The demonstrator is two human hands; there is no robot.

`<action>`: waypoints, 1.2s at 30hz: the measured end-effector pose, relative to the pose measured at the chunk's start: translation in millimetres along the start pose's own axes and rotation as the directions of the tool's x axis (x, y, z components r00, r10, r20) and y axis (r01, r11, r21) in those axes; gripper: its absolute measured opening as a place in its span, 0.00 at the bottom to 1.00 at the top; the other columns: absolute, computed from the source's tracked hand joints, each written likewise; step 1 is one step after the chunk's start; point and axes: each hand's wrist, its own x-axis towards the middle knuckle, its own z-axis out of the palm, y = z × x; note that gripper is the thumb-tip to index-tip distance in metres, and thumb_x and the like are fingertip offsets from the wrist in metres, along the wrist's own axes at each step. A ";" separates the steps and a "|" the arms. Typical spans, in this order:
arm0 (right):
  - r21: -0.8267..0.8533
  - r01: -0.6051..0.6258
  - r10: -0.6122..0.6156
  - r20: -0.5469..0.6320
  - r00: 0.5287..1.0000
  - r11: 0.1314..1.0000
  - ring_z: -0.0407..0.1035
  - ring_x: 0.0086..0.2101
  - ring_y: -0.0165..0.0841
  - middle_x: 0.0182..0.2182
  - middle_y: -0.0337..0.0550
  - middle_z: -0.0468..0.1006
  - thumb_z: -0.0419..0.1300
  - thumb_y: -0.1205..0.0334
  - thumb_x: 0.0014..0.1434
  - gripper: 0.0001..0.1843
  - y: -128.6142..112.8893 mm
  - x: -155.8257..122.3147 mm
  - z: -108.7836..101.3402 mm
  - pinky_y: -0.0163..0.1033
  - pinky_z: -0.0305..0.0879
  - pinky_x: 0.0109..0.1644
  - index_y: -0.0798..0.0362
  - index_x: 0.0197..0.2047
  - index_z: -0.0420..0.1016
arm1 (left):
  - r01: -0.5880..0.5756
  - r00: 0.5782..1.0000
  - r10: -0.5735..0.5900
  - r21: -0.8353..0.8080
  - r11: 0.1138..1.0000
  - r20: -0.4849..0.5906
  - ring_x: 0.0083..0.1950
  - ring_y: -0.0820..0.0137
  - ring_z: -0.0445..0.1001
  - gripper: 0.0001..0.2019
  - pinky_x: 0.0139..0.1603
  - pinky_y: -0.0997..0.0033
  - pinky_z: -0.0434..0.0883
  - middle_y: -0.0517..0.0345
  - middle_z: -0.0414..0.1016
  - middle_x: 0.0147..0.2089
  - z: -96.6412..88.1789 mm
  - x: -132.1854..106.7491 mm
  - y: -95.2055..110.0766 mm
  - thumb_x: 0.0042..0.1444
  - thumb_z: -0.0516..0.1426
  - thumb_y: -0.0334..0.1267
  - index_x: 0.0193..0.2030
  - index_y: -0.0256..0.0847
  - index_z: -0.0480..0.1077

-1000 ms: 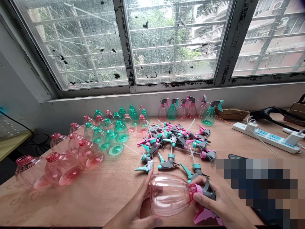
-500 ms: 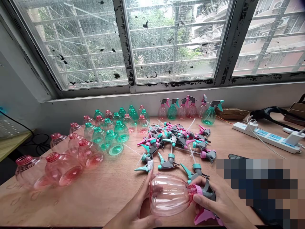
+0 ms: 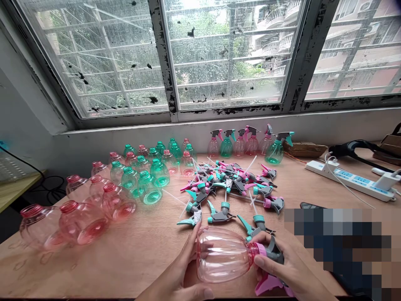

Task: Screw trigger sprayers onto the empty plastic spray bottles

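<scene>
A clear pink spray bottle (image 3: 221,254) lies on its side near the table's front edge, held between both hands. My left hand (image 3: 180,271) wraps the bottle's base end, fingers curled round it. My right hand (image 3: 283,267) is closed on the grey spray head with pink collar and trigger (image 3: 271,251) sitting at the bottle's neck. Just behind lies a heap of loose grey trigger heads (image 3: 232,188) with pink or teal parts and white dip tubes.
Empty pink bottles (image 3: 81,217) and teal bottles (image 3: 147,175) stand at the left and back left. Assembled spray bottles (image 3: 247,144) line the wall under the window. A white power strip (image 3: 351,179) and a black phone (image 3: 308,205) lie at the right of the wooden table (image 3: 140,246).
The pink bottle has turned slightly in my hands and my left fingers shifted on its base. Everything else on the table stays where it was.
</scene>
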 end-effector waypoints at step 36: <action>-0.029 0.010 -0.011 -0.013 1.000 1.000 0.71 0.23 0.33 0.22 0.36 0.79 0.72 0.46 0.52 0.21 -6.9 -0.7 5.2 0.36 0.63 0.28 0.53 0.38 0.74 | 0.067 0.997 -0.068 -0.051 0.996 -0.031 0.73 0.56 0.57 0.53 0.75 0.57 0.52 0.58 0.48 0.78 -0.1 0.1 0.7 0.57 0.66 0.42 0.75 0.60 0.29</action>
